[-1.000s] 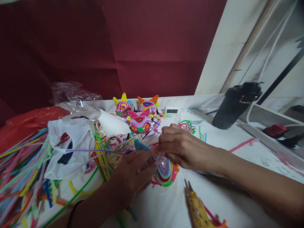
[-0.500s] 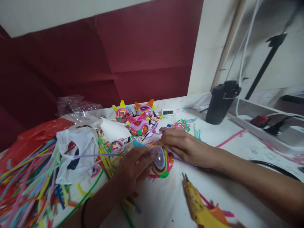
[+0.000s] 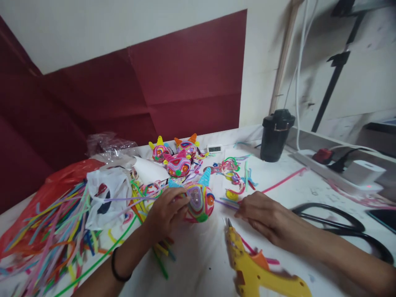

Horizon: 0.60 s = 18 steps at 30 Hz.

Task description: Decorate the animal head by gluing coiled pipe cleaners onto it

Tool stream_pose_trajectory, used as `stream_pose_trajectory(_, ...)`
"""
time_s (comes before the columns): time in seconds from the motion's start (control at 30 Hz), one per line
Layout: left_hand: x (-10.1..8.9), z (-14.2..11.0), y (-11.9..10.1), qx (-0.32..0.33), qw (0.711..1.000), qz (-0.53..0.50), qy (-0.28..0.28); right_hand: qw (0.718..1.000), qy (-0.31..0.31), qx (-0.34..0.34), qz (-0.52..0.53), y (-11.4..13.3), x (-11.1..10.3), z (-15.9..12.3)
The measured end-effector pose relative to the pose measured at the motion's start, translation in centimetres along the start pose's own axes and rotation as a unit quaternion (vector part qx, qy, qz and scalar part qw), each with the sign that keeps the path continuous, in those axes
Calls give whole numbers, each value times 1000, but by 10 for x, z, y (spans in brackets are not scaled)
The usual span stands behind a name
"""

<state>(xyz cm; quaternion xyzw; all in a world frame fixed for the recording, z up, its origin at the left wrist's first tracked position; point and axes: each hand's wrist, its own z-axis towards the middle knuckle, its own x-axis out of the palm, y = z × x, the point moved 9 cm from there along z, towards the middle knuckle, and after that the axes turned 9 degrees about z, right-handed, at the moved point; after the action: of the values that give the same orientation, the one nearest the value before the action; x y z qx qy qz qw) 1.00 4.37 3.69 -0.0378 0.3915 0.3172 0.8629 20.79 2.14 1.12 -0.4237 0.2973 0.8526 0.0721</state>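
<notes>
My left hand (image 3: pixel 168 212) holds a multicoloured animal head (image 3: pixel 198 204) made of coiled pipe cleaners, with blue horns, orange eyes and a green nose. Its fingers wrap round the head's left side. To the right, my right hand (image 3: pixel 260 214) has its fingers pressed together at the end of a thin purple pipe cleaner (image 3: pixel 226 204) that runs toward the head. My fingertips there are partly hidden. A yellow glue gun (image 3: pixel 250 264) lies just below, its nozzle pointing away from me. Black-handled scissors (image 3: pixel 335 216) lie partly under my right forearm.
Three finished-looking heads (image 3: pixel 178 165) stand at the back beside a small digital display (image 3: pixel 214 149). Loose pipe cleaners (image 3: pixel 55 231) and a white plastic bag (image 3: pixel 108 198) fill the left. A black cup (image 3: pixel 276 136) and power strip (image 3: pixel 334 169) stand at right.
My right hand has moved away from the head, right and toward me, uncovering its blue horn. My left hand still holds the head. The camera view has shifted.
</notes>
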Motion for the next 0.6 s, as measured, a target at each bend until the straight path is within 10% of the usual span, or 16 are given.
stream_pose_trajectory(0.37, -1, 2, -14, 30, 998, 54, 10, 999, -16, -8, -33, 5, 14, -9)
stream_pose_trajectory(0.6, 0, 0, -17, 36, 997, 74, 11, 977, -74, -130, -154, 34, 17, 8)
